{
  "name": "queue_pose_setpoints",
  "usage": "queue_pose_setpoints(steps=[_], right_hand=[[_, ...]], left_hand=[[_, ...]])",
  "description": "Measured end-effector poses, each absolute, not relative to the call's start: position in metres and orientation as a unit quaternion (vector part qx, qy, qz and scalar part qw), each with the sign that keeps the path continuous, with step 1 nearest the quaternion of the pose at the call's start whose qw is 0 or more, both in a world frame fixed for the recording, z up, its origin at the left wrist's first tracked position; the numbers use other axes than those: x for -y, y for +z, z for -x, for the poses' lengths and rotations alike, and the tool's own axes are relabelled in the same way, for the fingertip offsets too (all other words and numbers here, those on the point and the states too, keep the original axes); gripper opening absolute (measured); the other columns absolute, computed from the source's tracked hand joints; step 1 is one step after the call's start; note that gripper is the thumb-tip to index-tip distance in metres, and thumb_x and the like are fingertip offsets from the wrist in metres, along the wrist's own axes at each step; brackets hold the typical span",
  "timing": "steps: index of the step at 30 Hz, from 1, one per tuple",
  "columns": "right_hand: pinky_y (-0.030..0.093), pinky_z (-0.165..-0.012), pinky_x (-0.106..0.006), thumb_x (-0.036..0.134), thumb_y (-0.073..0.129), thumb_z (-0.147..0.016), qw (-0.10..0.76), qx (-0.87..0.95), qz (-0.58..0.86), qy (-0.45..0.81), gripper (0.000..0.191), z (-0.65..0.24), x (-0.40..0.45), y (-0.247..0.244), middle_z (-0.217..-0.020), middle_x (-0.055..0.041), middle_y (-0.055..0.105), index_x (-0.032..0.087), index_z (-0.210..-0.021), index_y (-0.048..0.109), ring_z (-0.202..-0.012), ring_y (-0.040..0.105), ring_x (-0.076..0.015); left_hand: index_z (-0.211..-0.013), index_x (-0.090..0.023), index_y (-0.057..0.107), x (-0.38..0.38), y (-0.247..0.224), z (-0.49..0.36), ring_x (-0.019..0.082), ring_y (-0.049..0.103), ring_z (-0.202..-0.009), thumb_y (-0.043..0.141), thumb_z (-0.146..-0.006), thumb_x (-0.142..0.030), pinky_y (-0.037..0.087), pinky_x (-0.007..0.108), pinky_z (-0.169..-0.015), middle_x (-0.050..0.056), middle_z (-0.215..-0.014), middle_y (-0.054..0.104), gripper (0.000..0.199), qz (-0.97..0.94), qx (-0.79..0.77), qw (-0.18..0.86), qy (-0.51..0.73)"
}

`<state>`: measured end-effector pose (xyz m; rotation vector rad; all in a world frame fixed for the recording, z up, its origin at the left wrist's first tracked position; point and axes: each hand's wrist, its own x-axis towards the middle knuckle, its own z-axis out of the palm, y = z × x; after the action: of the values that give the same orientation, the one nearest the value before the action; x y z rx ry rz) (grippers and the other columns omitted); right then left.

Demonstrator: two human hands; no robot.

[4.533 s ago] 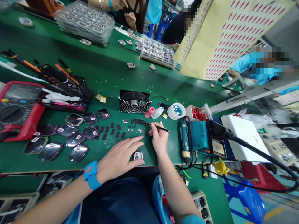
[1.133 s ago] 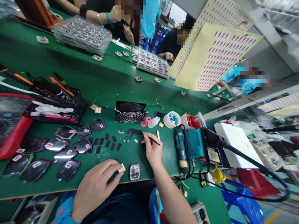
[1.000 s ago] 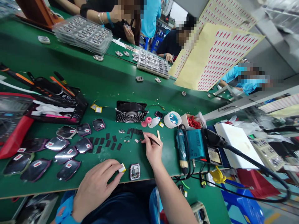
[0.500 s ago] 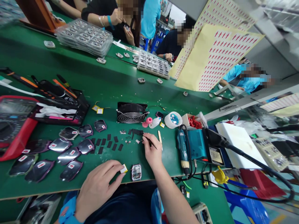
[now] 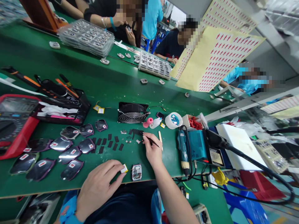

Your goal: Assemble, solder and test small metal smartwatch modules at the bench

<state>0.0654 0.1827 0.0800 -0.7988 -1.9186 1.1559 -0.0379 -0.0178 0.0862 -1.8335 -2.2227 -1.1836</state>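
My left hand (image 5: 102, 183) pinches a small white battery (image 5: 123, 169) with yellow edges between thumb and fingertips, just over the table's front edge. An opened device casing (image 5: 136, 172) with its circuit board showing lies right of it. My right hand (image 5: 152, 149) is closed around dark tweezers (image 5: 153, 141). Their tip is at a row of black adhesive pads (image 5: 137, 132); whether it grips one I cannot tell. More black pads (image 5: 110, 144) are spread out to the left, beside a few tiny parts (image 5: 127, 140).
Dark glossy covers (image 5: 70, 154) with red-and-white labels lie at left, near a red multimeter (image 5: 18, 124) and a tool box (image 5: 79, 109). A fan (image 5: 133, 112) stands ahead. To the right are a white tub (image 5: 173, 120), an electric screwdriver (image 5: 182, 149) and a teal soldering station (image 5: 197, 144).
Both hands keep almost the same place and grip. The tweezers' rear end has swung slightly right and up. The whole view has shifted a little.
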Motion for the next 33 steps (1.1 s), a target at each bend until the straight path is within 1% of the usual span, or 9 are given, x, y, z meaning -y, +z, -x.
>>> queue_pose_setpoints(steps=[5,8,12,15,20,26,30,32,33], right_hand=[[0.06,-0.069,-0.032,0.038,0.061,-0.094,0.366,0.741,0.331,0.456,0.021,-0.0631,-0.1828,0.0795,-0.091,-0.0054,0.079,0.022,-0.094,0.075,-0.073,0.071,-0.018],[0.058,-0.062,-0.03,0.04,0.061,-0.093,0.355,0.73,0.35,0.468,0.023,-0.0619,-0.1838,0.0789,-0.088,-0.0044,0.079,0.022,-0.093,0.076,-0.064,0.068,-0.0157],[0.055,-0.057,-0.029,0.042,0.062,-0.092,0.346,0.695,0.366,0.513,0.028,-0.0625,-0.1866,0.0772,-0.074,-0.0028,0.076,0.019,-0.095,0.077,-0.056,0.065,-0.0145],[0.054,-0.061,-0.03,0.043,0.064,-0.091,0.349,0.683,0.362,0.53,0.029,-0.064,-0.1877,0.0766,-0.066,-0.0009,0.073,0.018,-0.095,0.077,-0.056,0.065,-0.0149],[0.055,-0.064,-0.031,0.04,0.067,-0.089,0.374,0.662,0.353,0.545,0.024,-0.0652,-0.1864,0.0797,-0.072,-0.0016,0.076,0.019,-0.092,0.077,-0.055,0.066,-0.014],[0.056,-0.069,-0.032,0.039,0.066,-0.089,0.378,0.658,0.359,0.543,0.023,-0.067,-0.1853,0.0825,-0.066,-0.0002,0.075,0.019,-0.091,0.077,-0.059,0.068,-0.0157],[0.056,-0.08,-0.037,0.041,0.064,-0.091,0.375,0.67,0.362,0.528,0.025,-0.0694,-0.1855,0.0828,-0.065,0.0006,0.074,0.019,-0.092,0.076,-0.061,0.069,-0.0169],[0.056,-0.087,-0.04,0.041,0.063,-0.093,0.383,0.679,0.358,0.514,0.025,-0.0702,-0.1859,0.0828,-0.064,0.0013,0.073,0.019,-0.094,0.075,-0.065,0.07,-0.0174],[0.056,-0.088,-0.041,0.04,0.063,-0.093,0.388,0.682,0.355,0.508,0.023,-0.0703,-0.1861,0.0826,-0.064,0.0013,0.073,0.02,-0.093,0.075,-0.066,0.071,-0.0174]], left_hand=[[-0.101,-0.023,0.067,0.0169,0.0848,0.0379,0.014,0.071,-0.082,0.05,-0.106,-0.034,0.054,0.028,-0.077,0.0,-0.095,0.072,0.022,0.593,0.712,0.016,-0.375],[-0.101,-0.022,0.068,0.0173,0.0845,0.0377,0.014,0.071,-0.083,0.05,-0.106,-0.034,0.054,0.028,-0.077,0.001,-0.095,0.072,0.022,0.595,0.71,0.018,-0.376],[-0.1,-0.022,0.068,0.0185,0.0851,0.038,0.014,0.07,-0.083,0.05,-0.106,-0.033,0.054,0.027,-0.077,0.001,-0.095,0.072,0.022,0.596,0.71,0.014,-0.376],[-0.1,-0.022,0.068,0.0184,0.085,0.0382,0.013,0.07,-0.082,0.05,-0.106,-0.033,0.053,0.026,-0.077,0.001,-0.095,0.072,0.022,0.598,0.708,0.017,-0.375],[-0.1,-0.021,0.068,0.0167,0.0823,0.0379,0.013,0.07,-0.083,0.049,-0.107,-0.033,0.053,0.027,-0.078,0.001,-0.096,0.072,0.023,0.599,0.707,0.035,-0.374],[-0.101,-0.021,0.068,0.0174,0.0827,0.038,0.014,0.07,-0.082,0.051,-0.106,-0.032,0.054,0.027,-0.078,0.001,-0.096,0.072,0.021,0.596,0.706,0.03,-0.381],[-0.101,-0.022,0.068,0.0186,0.0837,0.0376,0.014,0.07,-0.081,0.051,-0.106,-0.031,0.054,0.027,-0.077,0.001,-0.095,0.072,0.02,0.594,0.707,0.023,-0.384],[-0.101,-0.022,0.068,0.0193,0.0828,0.0374,0.014,0.07,-0.082,0.051,-0.106,-0.031,0.054,0.027,-0.078,0.001,-0.096,0.072,0.02,0.594,0.707,0.021,-0.383],[-0.102,-0.022,0.068,0.0198,0.082,0.0373,0.014,0.07,-0.083,0.051,-0.106,-0.031,0.053,0.027,-0.079,0.001,-0.097,0.072,0.02,0.594,0.708,0.02,-0.382]])
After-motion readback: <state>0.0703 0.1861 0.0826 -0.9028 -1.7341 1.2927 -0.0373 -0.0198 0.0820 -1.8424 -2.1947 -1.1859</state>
